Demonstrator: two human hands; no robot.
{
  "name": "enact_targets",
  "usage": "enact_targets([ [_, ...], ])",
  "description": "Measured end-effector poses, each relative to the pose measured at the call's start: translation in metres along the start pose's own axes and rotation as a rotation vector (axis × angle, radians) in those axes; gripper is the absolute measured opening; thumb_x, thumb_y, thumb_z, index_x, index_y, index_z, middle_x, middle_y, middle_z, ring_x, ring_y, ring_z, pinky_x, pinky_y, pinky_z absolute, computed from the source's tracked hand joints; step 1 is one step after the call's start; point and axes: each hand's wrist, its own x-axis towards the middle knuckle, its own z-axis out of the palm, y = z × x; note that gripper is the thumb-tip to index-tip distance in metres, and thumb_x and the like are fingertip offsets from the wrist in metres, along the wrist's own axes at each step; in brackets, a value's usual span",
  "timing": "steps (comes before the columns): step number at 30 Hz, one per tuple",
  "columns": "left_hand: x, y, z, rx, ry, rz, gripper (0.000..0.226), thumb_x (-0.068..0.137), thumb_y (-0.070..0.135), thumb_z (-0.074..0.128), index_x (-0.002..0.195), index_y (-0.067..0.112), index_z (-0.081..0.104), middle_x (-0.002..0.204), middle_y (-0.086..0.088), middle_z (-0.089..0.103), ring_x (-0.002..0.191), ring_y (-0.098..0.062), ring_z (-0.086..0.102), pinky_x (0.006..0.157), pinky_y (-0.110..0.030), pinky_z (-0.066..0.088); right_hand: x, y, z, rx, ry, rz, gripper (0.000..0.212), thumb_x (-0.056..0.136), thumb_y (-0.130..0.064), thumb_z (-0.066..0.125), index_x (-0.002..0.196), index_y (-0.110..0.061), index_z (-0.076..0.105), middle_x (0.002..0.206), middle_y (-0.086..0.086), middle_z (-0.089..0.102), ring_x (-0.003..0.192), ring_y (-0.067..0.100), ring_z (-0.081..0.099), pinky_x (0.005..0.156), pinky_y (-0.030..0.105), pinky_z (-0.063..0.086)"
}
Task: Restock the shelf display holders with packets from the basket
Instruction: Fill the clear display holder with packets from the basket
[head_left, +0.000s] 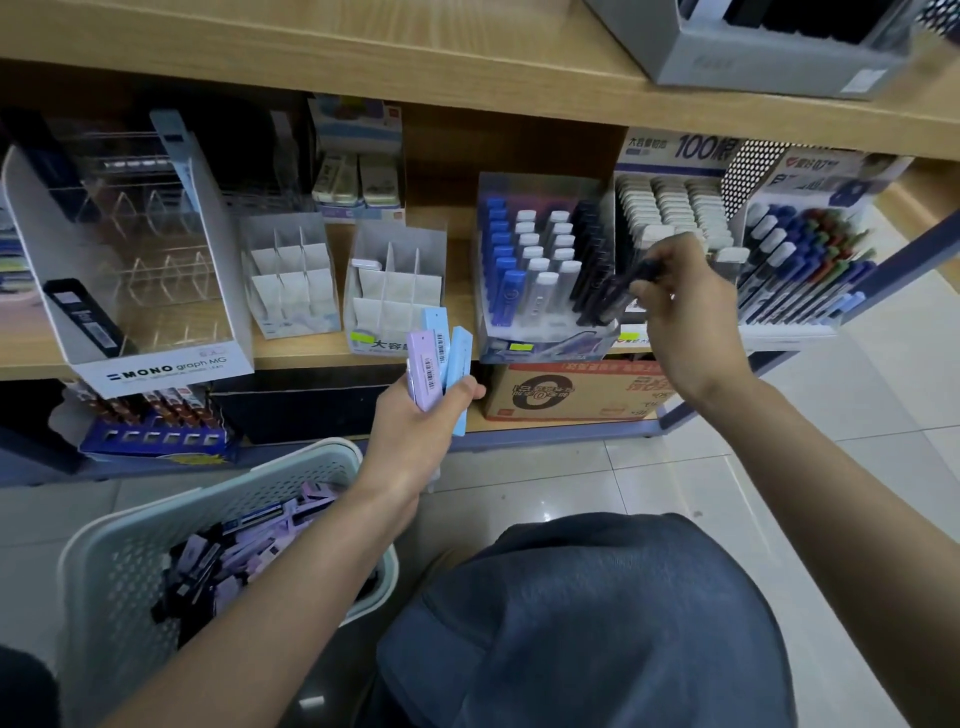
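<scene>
Head camera: my left hand (415, 431) grips lilac and pale-blue flat packets (432, 358); my right hand (685, 322) pinches a dark-navy packet (631, 283) at the wooden shelf (460, 291).

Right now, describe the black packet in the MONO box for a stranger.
Go to the left end of the wooden shelf, where the white MONO graph MG display box stands. A black packet leans in its front left corner. It is the only packet there, with a white barcode label.

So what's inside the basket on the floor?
Purple packets and black packets, piled loosely in the basket. The left forearm covers some, and the bottom is hidden.
</scene>
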Motion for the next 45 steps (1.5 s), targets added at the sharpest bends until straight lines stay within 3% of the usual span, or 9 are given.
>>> enact_targets([
  [10,0.004,-0.002,0.007,-0.007,-0.017,0.017,0.01,0.088,0.019,0.061,0.081,0.025,0.065,0.083,0.014,0.063,0.065,0.013,0.056,0.054,-0.006,0.042,0.008,0.018,0.016,-0.032,-0.135,-0.005,0.015,0.094,-0.003,0.047,0.107,-0.011,0.049,0.084,0.009,0.06,0.078,0.029,0.057,0.067,0.037,0.044],
  [16,0.006,-0.003,0.007,-0.001,-0.013,0.011,0.005,0.087,0.018,0.062,0.086,0.019,0.067,0.081,0.012,0.063,0.061,0.015,0.054,0.053,-0.006,0.041,0.004,0.025,0.029,-0.061,-0.104,-0.021,0.021,0.091,0.005,0.047,0.103,-0.009,0.057,0.085,0.005,0.057,0.069,-0.026,0.046,0.056,0.006,0.034],
  [21,0.005,0.001,0.004,0.027,0.0,0.004,0.01,0.088,0.019,0.061,0.081,0.023,0.066,0.083,0.008,0.064,0.066,0.006,0.053,0.057,-0.012,0.041,0.009,0.019,0.029,-0.164,-0.042,-0.029,0.025,0.088,0.004,0.055,0.11,-0.007,0.06,0.099,0.011,0.054,0.076,0.01,0.051,0.076,0.032,0.044],
  [25,0.002,0.002,0.001,0.018,-0.001,-0.018,0.016,0.088,0.021,0.061,0.099,0.011,0.067,0.088,0.001,0.058,0.074,-0.008,0.048,0.056,-0.017,0.039,0.001,0.018,0.031,-0.145,-0.056,0.071,0.034,0.087,0.006,0.053,0.116,-0.01,0.045,0.112,0.007,0.051,0.076,0.009,0.054,0.073,0.035,0.045],
  [29,-0.002,0.003,-0.006,-0.015,-0.007,-0.034,0.014,0.089,0.023,0.062,0.102,0.02,0.063,0.084,0.004,0.057,0.068,-0.006,0.046,0.053,-0.014,0.04,-0.008,0.004,0.031,-0.197,0.031,0.006,0.035,0.089,-0.009,0.06,0.118,-0.006,0.041,0.118,0.01,0.043,0.095,0.028,0.051,0.073,0.037,0.043],
  [32,-0.006,0.006,-0.013,-0.02,-0.025,-0.029,0.017,0.088,0.024,0.062,0.105,0.019,0.063,0.085,0.005,0.06,0.069,-0.005,0.048,0.051,-0.011,0.041,-0.016,-0.029,0.031,-0.053,-0.058,-0.072,0.014,0.095,-0.022,0.052,0.105,-0.015,0.046,0.099,0.001,0.051,0.082,0.018,0.051,0.068,0.027,0.036],
  [35,-0.012,0.008,-0.021,-0.016,-0.066,-0.016,0.006,0.088,0.025,0.061,0.094,0.026,0.064,0.09,0.004,0.067,0.068,-0.001,0.054,0.051,-0.01,0.041,-0.027,-0.072,0.042,0.098,-0.42,0.053,0.018,0.097,-0.035,0.046,0.095,-0.018,0.054,0.084,0.001,0.06,0.074,0.017,0.059,0.064,0.026,0.043],
  [38,-0.017,0.011,-0.032,-0.03,-0.069,-0.007,0.006,0.088,0.022,0.061,0.092,0.019,0.064,0.078,0.002,0.066,0.053,0.004,0.053,0.047,-0.01,0.04,-0.037,-0.099,0.057,0.343,-0.654,0.159,0.016,0.095,-0.023,0.053,0.081,-0.018,0.058,0.064,0.0,0.058,0.049,0.003,0.056,0.048,0.014,0.045],
  [45,-0.023,0.022,-0.088,0.033,0.055,0.013,0.018,0.089,0.031,0.057,0.096,0.015,0.063,0.073,-0.002,0.062,0.044,-0.001,0.046,0.05,-0.017,0.041,-0.046,-0.129,0.073,0.65,-0.538,0.195,0.01,0.09,-0.012,0.06,0.081,-0.016,0.06,0.07,0.006,0.063,0.051,0.003,0.059,0.052,0.015,0.052],
])
